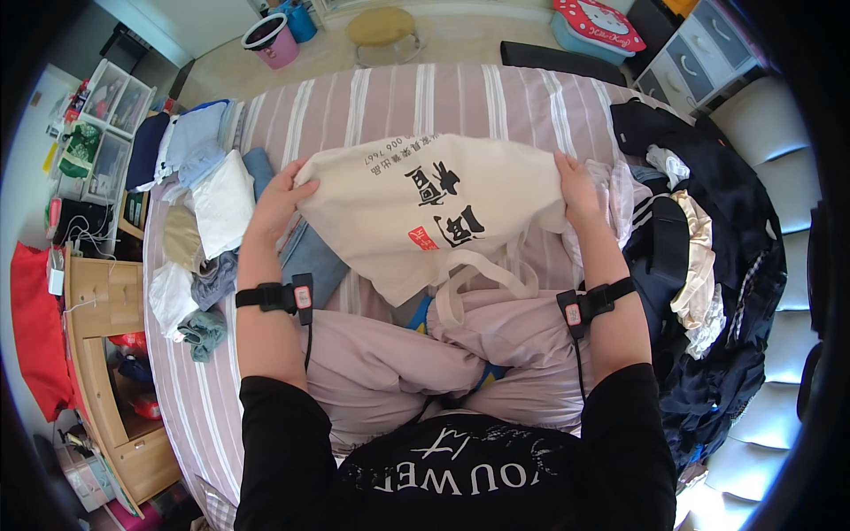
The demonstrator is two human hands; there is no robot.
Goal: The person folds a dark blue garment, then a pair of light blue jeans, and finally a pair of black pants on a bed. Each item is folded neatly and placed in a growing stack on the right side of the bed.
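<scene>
A cream canvas tote bag (378, 219) with dark writing and a small red mark is stretched sideways between my hands, above my crossed legs. My left hand (282, 196) pinches one end of it at the left, thumb on top. At the right, my right hand (578, 189) grips the opposite end. The bag's cloth handles (488, 269) hang loosely towards my lap. Partly beneath the bag's left side lies folded blue-grey denim (315, 262) on the striped bed sheet (392, 99).
Folded clothes, among them a white garment (224, 206), lie at the left of the bed. A heap of dark clothes (730, 199) and a black cap-like item (669, 235) lie at the right. Beyond the bed stand a round stool (381, 28) and a pink bin (273, 50).
</scene>
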